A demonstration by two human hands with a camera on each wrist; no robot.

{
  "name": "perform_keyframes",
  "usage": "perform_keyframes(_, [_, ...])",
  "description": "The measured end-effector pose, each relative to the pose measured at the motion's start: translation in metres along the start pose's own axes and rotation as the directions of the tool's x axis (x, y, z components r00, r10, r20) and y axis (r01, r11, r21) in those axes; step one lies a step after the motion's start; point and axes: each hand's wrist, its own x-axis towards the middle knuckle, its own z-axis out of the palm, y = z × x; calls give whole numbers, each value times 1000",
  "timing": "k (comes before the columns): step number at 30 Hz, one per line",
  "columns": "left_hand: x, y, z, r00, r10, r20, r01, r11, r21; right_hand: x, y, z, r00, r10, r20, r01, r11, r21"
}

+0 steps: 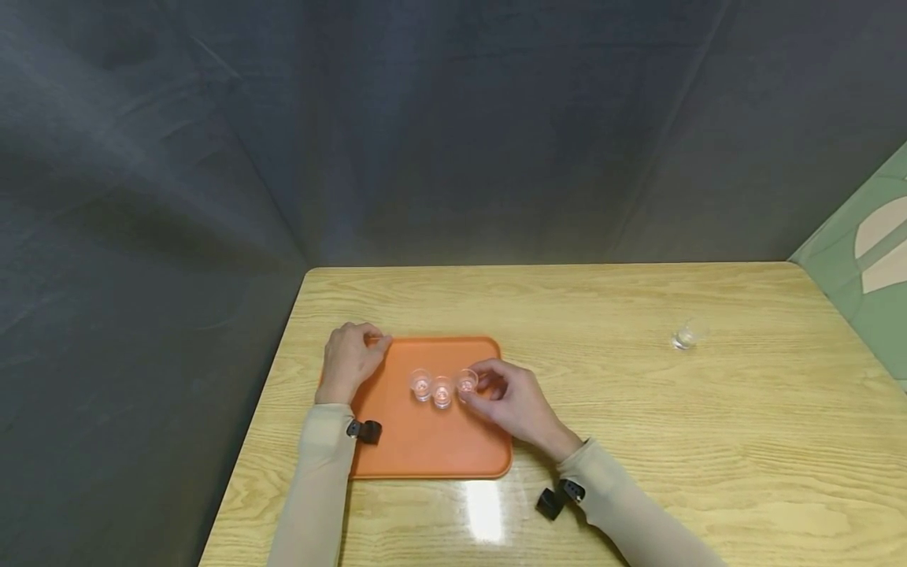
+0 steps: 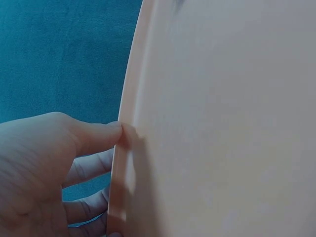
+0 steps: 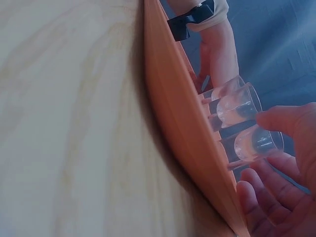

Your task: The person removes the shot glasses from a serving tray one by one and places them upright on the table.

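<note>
My left hand (image 1: 352, 362) grips the orange tray (image 1: 425, 447) at its far left corner. In the left wrist view the thumb lies against the tray's rim (image 2: 129, 98), with the other fingers along its outer side. Three small clear shot glasses stand upright on the tray in a short row. The right-hand glass (image 1: 467, 382) is between the thumb and fingers of my right hand (image 1: 516, 400), which holds it by the side. Left of it are the middle glass (image 1: 442, 393) and the left glass (image 1: 421, 385). The right wrist view shows the held glass (image 3: 256, 143) nearest.
Another clear shot glass (image 1: 684, 337) stands on the wooden table (image 1: 708, 425), far to the right of the tray. A dark curtain (image 1: 496, 157) hangs behind and to the left of the table. Green patterned fabric (image 1: 879, 244) is at the right.
</note>
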Motion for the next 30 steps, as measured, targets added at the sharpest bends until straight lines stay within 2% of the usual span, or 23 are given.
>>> perform_keyframes(13, [1, -1, 2, 1000, -10, 5, 10, 1000, -7, -2, 1, -1, 999, 21, -24, -20, 999, 36])
perform_keyframes(30, [1, -2, 2, 1000, -6, 1, 6, 1000, -12, -5, 5, -4, 993, 37, -110, -30, 998, 59])
